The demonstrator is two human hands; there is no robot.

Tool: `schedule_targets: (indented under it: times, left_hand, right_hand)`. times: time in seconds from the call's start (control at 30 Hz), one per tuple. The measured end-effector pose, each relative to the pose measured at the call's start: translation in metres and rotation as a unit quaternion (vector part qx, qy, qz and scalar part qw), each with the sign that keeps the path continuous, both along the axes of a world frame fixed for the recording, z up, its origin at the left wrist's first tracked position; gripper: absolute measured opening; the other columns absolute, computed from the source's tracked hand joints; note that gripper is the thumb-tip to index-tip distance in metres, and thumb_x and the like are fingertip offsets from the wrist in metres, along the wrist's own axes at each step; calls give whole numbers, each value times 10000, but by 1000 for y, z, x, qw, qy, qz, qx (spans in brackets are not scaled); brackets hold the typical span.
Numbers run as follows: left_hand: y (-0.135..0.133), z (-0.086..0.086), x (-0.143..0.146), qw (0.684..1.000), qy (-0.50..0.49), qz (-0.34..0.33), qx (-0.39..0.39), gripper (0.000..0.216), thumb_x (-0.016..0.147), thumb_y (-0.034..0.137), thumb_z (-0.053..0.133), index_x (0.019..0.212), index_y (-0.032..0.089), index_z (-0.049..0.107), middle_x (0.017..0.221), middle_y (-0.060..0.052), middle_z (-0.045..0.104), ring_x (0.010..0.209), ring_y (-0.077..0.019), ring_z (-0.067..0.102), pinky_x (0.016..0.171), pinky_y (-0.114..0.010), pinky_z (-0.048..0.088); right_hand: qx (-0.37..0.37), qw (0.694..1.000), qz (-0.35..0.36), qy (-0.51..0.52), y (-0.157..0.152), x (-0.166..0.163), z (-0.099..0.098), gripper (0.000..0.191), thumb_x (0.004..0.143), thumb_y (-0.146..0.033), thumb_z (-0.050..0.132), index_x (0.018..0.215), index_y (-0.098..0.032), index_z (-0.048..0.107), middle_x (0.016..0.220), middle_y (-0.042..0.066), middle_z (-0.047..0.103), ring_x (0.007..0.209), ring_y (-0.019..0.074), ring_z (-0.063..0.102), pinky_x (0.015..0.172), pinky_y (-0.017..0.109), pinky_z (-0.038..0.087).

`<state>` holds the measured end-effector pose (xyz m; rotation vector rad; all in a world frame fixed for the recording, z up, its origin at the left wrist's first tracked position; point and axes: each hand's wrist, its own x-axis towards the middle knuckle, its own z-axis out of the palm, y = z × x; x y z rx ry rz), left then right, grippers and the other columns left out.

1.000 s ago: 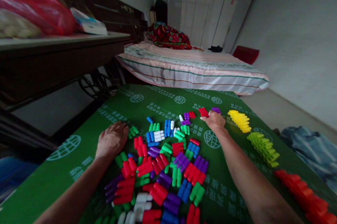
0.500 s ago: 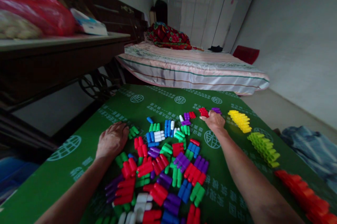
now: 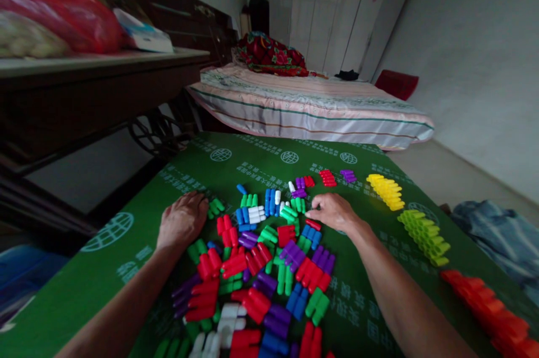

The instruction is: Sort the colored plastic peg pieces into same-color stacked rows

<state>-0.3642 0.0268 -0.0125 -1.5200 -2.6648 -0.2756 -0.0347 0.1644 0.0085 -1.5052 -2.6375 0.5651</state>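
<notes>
A heap of plastic bullet-shaped blocks [image 3: 256, 257] in red, green, purple, blue and white, many joined side by side, covers the middle of the green board [image 3: 168, 313]. My left hand [image 3: 183, 220] lies palm down left of the heap, fingers stretched, close beside a green block group [image 3: 215, 207]. My right hand [image 3: 332, 211] is at the heap's right edge, by some green blocks [image 3: 298, 205]. Its thumb and forefinger are apart, and I see nothing between them. Beyond it lie a red block group [image 3: 327, 178] and a purple block group [image 3: 348, 175].
Along the right side lie rows of joined yellow [image 3: 385, 192], lime [image 3: 423, 237] and orange-red pieces [image 3: 488, 310]. A dark sewing-machine table [image 3: 101, 77] stands at the left. Past the board's far edge is a bed [image 3: 311, 105]; blue cloth [image 3: 497, 240] is at the right.
My right hand has moved back from the red block group towards the heap, leaving that group beside the purple one. My left hand has stayed in place.
</notes>
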Motion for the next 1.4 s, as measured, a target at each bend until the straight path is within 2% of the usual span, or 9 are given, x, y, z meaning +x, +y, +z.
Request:
schedule_targets:
  times: [0.13,0.33,0.47,0.67,0.83,0.9,1.0,1.1,1.4]
  left_hand:
    - [0,-1,0,1000,2,-5,4,552,913,399,196,1247,126,541,1385,-136,511,1309,-270,423,1078,-445,340]
    - [1,-3,-4,1000,4,-5,1,539,912,393,209,1256,131,530,1395,-130,503,1314,-261,417,1083,-437,332]
    - [1,-3,-4,1000,3,-4,-3,554,910,400,196,1258,122,527,1401,-135,495,1321,-265,410,1089,-439,324]
    - [0,-2,-3,1000,5,-6,-8,576,908,413,173,1260,124,526,1395,-136,498,1315,-273,415,1084,-440,328]
    - [1,-3,-4,1000,11,-9,-12,587,907,407,161,1264,114,523,1396,-143,496,1317,-269,413,1086,-434,323]
    - [1,-3,-4,1000,14,-12,-13,604,907,414,146,1269,107,519,1400,-147,490,1324,-268,403,1090,-429,317]
    - [1,-5,-5,1000,15,-10,-13,619,906,428,128,1271,112,516,1403,-137,488,1328,-262,399,1094,-417,314]
    - [1,-6,-6,1000,14,-9,-12,625,905,436,125,1274,113,512,1403,-134,488,1330,-265,396,1094,-421,313]
    - [1,-4,-5,1000,16,-14,-13,623,902,417,130,1250,103,540,1375,-144,517,1311,-278,418,1079,-426,331]
  right_hand:
    - [-15,998,52,-29,-13,2,6,199,788,-430,625,821,-254,710,728,-11,695,686,133,620,545,224,292]
    - [-20,996,83,3,-23,10,6,178,798,-392,613,844,-253,715,763,-10,711,712,133,631,566,214,307]
    - [-50,994,91,37,-18,15,0,149,767,-321,640,860,-238,721,747,-20,703,671,119,613,559,204,317]
    - [-61,993,78,62,-2,18,-10,132,760,-287,622,697,-195,691,607,-30,632,588,104,556,527,202,304]
    - [-177,976,49,120,6,22,-23,164,799,-281,577,739,-159,670,503,-41,559,487,92,511,489,185,332]
    - [-193,973,39,122,6,24,-24,181,821,-294,563,779,-157,674,492,-44,554,468,88,499,483,182,338]
    - [-90,995,28,45,9,26,-20,193,850,-321,553,805,-194,692,536,-33,599,516,92,542,504,182,331]
    - [22,999,6,-28,15,28,-13,188,866,-310,542,793,-238,700,695,-4,682,667,122,616,557,202,341]
    - [99,991,-62,-72,47,31,-14,228,904,-298,503,1040,-315,686,975,23,730,925,184,655,757,258,431]
